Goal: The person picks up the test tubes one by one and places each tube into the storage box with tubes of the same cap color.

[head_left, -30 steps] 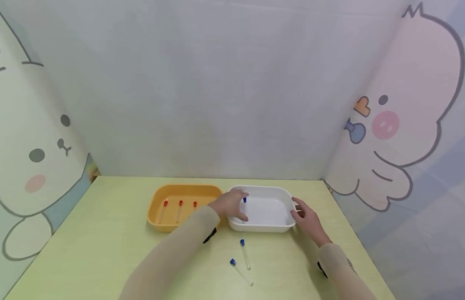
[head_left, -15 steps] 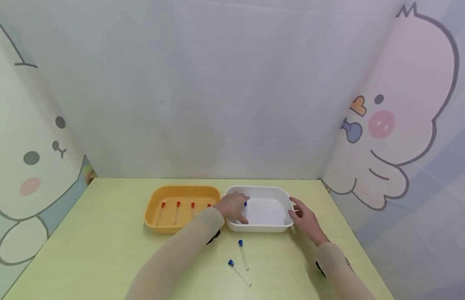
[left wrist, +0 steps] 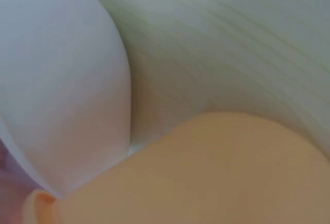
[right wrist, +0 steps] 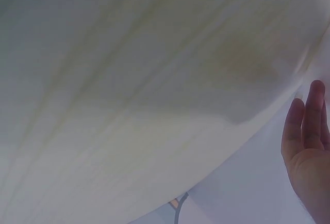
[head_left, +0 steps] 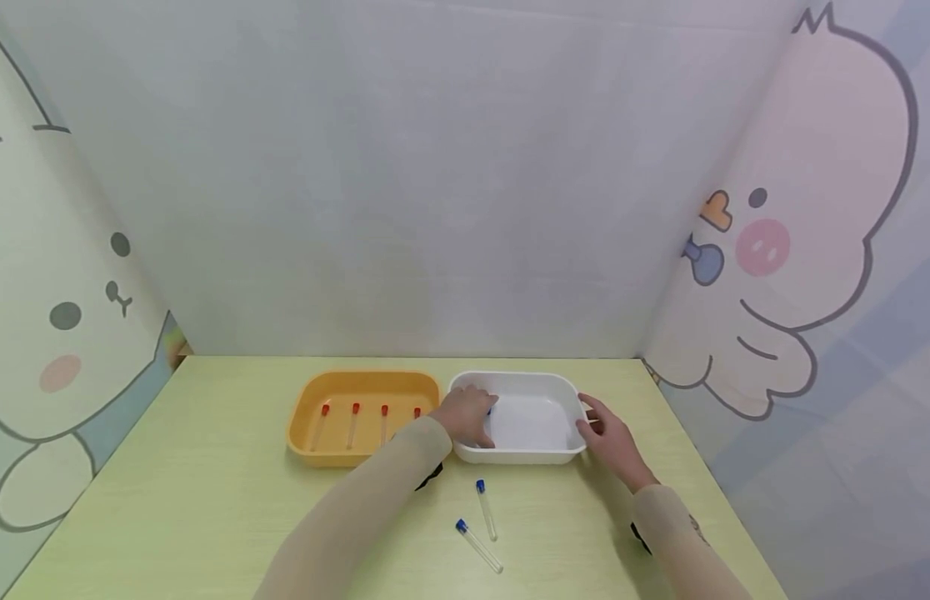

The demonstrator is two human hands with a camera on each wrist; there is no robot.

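My left hand reaches into the left end of the white tray. Its thumb and fingers hold a test tube with a blue cap, mostly hidden beneath the hand. In the left wrist view only a blurred bit of that hand shows, by the tray rim. My right hand touches the white tray's right rim with thumb and fingertips; the right wrist view shows its fingers fairly straight. Two more blue-capped test tubes, one nearer the tray and one closer to me, lie on the table.
A yellow-orange tray stands left of the white one, close beside it. Several red-capped test tubes lie in it, partly behind my left forearm. The pale green table ends at a curtain behind.
My left hand has lowered slightly into the white tray with the blue-capped test tube, now more covered. The head view has shifted a little. My right hand stays at the rim.
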